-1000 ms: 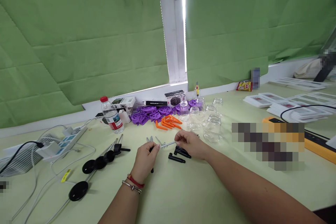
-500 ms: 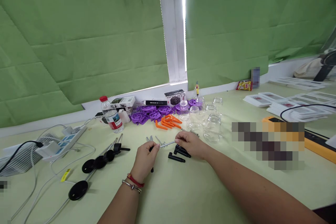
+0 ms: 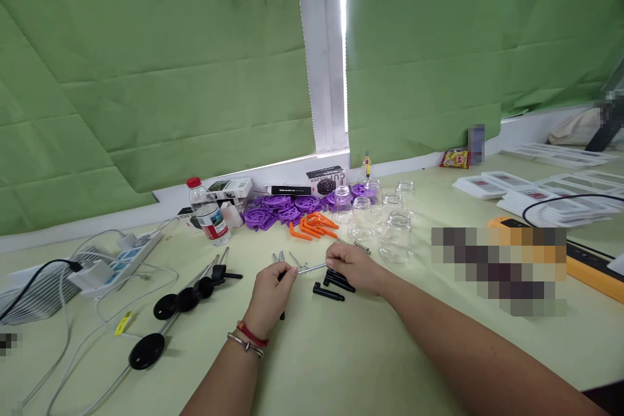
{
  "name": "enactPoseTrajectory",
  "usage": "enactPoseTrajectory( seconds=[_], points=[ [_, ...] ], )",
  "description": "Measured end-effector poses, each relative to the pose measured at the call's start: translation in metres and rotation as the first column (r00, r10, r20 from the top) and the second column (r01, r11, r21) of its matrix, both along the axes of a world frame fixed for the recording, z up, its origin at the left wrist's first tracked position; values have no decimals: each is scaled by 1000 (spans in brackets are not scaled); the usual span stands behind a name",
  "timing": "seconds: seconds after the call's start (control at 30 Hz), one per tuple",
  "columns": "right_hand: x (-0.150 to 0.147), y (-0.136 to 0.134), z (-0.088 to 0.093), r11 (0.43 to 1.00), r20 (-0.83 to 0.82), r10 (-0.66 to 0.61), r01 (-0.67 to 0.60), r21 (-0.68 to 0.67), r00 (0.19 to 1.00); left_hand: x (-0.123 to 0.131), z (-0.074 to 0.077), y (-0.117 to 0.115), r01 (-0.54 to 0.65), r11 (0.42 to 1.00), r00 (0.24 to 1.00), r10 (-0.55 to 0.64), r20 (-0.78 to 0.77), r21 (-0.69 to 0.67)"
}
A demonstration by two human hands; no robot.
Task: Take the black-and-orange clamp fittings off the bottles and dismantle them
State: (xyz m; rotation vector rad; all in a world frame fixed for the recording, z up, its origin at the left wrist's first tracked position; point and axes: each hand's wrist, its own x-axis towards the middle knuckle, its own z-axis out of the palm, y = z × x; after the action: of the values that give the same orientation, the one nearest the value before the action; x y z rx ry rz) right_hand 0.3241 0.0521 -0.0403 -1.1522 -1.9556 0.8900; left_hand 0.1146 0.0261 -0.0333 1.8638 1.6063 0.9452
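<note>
Between both hands runs a thin metal rod (image 3: pixel 312 269), held nearly level above the table. My left hand (image 3: pixel 273 289) pinches its left end, and a dark part shows partly under that hand. The rod's right end is between the fingertips of my right hand (image 3: pixel 351 265). Several black plastic pieces with a hooked end (image 3: pixel 329 292) lie just under and beside my right hand. Behind the rod are small metal pins (image 3: pixel 277 256) and tiny screws, partly hidden. Coil springs (image 3: pixel 361 247) rest beyond my right hand.
Orange hooked parts (image 3: pixel 314 226), purple plastic parts (image 3: pixel 287 211) and glass jars (image 3: pixel 396 237) stand behind the hands. A water bottle (image 3: pixel 208 213) is at the left. Black discs on rods (image 3: pixel 147 351), cables and a power strip (image 3: pixel 129 260) lie further left.
Both hands keep nearly the same pose on the rod. The whole view has shifted very slightly.
</note>
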Motion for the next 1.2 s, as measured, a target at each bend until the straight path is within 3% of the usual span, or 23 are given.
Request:
enactPoseTrajectory(
  seconds=[0.67,1.2],
  points=[
    [0,3,-5,998,5,41,-41,42,999,0,3,-2,-1,1000,1000,1,-4,9],
    [-1,1,-2,1000,-7,-1,1,8,1000,0,4,-3,18,1000,999,-18,35,-2]
  ],
)
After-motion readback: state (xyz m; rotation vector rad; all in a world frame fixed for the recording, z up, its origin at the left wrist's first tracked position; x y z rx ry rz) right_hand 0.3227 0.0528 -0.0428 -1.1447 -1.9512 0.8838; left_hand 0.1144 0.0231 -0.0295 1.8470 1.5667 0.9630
